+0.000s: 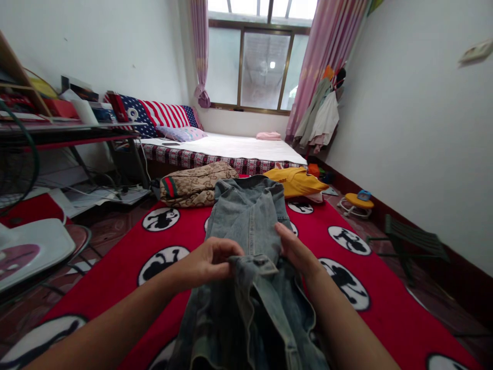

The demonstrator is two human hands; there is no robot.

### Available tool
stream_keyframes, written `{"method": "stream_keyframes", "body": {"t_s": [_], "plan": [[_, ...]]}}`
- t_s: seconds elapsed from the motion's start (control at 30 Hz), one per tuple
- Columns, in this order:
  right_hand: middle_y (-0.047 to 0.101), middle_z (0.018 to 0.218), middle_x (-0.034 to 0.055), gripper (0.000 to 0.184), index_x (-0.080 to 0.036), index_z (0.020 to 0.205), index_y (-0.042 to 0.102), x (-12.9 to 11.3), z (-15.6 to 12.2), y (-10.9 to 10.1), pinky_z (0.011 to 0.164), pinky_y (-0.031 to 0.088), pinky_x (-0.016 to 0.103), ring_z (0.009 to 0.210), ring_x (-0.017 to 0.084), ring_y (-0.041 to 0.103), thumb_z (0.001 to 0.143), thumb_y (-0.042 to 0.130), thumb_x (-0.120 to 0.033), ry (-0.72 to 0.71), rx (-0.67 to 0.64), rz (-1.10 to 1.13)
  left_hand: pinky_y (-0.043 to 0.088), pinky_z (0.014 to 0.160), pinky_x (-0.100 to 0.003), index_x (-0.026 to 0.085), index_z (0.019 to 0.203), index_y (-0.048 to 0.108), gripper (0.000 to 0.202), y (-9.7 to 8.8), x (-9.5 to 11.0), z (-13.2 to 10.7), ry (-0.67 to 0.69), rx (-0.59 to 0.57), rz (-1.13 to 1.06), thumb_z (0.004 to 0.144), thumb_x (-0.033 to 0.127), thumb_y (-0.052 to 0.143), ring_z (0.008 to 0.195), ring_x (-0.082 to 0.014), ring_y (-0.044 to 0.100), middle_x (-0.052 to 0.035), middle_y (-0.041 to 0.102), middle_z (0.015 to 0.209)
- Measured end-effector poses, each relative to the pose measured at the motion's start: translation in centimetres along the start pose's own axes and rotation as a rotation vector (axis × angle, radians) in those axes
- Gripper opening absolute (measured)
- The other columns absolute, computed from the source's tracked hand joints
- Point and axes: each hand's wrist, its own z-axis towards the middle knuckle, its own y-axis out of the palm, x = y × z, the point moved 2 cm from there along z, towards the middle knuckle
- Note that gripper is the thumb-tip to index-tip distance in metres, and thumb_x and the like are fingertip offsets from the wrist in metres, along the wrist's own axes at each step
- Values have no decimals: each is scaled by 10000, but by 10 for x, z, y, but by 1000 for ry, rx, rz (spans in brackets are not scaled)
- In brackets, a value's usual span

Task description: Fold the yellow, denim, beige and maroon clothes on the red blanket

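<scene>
A faded blue-grey denim jacket [231, 216] lies along the middle of the red blanket, its collar end pointing away from me and one sleeve folded lengthwise over it. My left hand [217, 259] pinches the edge near the sleeve's cuff [256, 264] between thumb and fingers. On the other side, my right hand [292, 246] grips the sleeve's right edge, thumb on top and the other fingers mostly hidden under the cloth. Closer to me, the lower part of the jacket hangs in loose folds.
Beyond the jacket lie a brown patterned garment [192, 187] and a yellow garment [296, 181] on the red blanket [127, 288]. A bed [239, 146] stands under the window. At left are a cluttered desk [73, 134] and a chair [34, 252]; stools [414, 241] stand right.
</scene>
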Motion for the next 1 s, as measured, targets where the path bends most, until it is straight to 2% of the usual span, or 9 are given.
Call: {"method": "stream_keyframes", "body": {"t_s": [0.17, 0.27, 0.33, 0.47, 0.57, 0.63, 0.8, 0.9, 1.0], "plan": [[666, 1099, 56, 574, -213, 1160, 515, -8, -34, 1, 720, 558, 297, 890, 199, 674, 645, 766, -249, 40, -55, -50, 473, 759, -237, 156, 888, 731, 168, 4, 13, -16, -21, -459, 224, 753, 195, 639, 810, -176, 619, -52, 699, 889], [664, 955, 30, 441, -187, 1031, 547, -9, -40, -3, 495, 527, 235, 682, 157, 647, 639, 741, -242, 168, -94, -276, 496, 751, -231, 168, 968, 739, 223, 2, 20, -9, -80, -651, 222, 793, 241, 622, 819, -183, 649, -62, 724, 926], [625, 828, -4, 339, -175, 886, 537, -8, -40, -5, 382, 466, 194, 586, 128, 600, 618, 738, -221, 266, -98, -481, 505, 717, -226, 168, 965, 736, 229, 0, 15, 12, -107, -483, 263, 821, 286, 602, 787, -173, 655, -48, 724, 882], [546, 678, -67, 320, -183, 781, 487, -7, -35, -5, 351, 407, 143, 505, 83, 553, 609, 756, -205, 336, -124, -703, 450, 948, -334, 176, 1126, 675, 331, 0, -20, 63, 51, 263, 594, 812, 253, 604, 1072, -227, 592, -96, 644, 1159], [590, 622, -49, 360, -170, 805, 539, -15, -20, -14, 368, 400, 154, 451, 85, 544, 646, 788, -376, 428, -291, -775, 375, 1034, -415, 193, 1323, 528, 552, 7, -59, 84, 40, 540, 785, 792, 284, 649, 1225, -264, 476, -129, 497, 1346], [621, 591, -4, 400, -156, 787, 586, -32, 1, -29, 400, 427, 183, 449, 110, 568, 694, 740, -514, 420, -263, -831, 382, 1009, -438, 216, 1336, 507, 574, 11, -78, 89, -5, 601, 864, 791, 314, 661, 1196, -269, 476, -114, 512, 1307], [712, 865, 126, 337, -118, 960, 646, -98, 82, -70, 664, 537, 296, 763, 212, 689, 857, 600, -436, -56, 507, -1202, 388, 944, -426, 285, 1255, 571, 518, 13, -83, 85, -15, 639, 926, 757, 316, 712, 1111, -262, 485, -73, 547, 1195], [623, 1190, 207, 471, -67, 1225, 550, -112, 126, -72, 914, 475, 374, 1115, 289, 600, 853, 612, -350, -154, 647, -1299, 392, 918, -424, 284, 1178, 618, 451, 12, -78, 83, -19, 650, 889, 742, 320, 731, 1074, -261, 496, -63, 559, 1140], [557, 1270, 258, 631, -31, 1293, 509, -110, 158, -69, 983, 414, 443, 1219, 359, 513, 781, 686, -355, -158, 709, -1350, 412, 895, -396, 265, 1133, 633, 337, 10, -79, 83, -4, 658, 791, 799, 281, 669, 1019, -235, 520, -52, 576, 1050]]}}
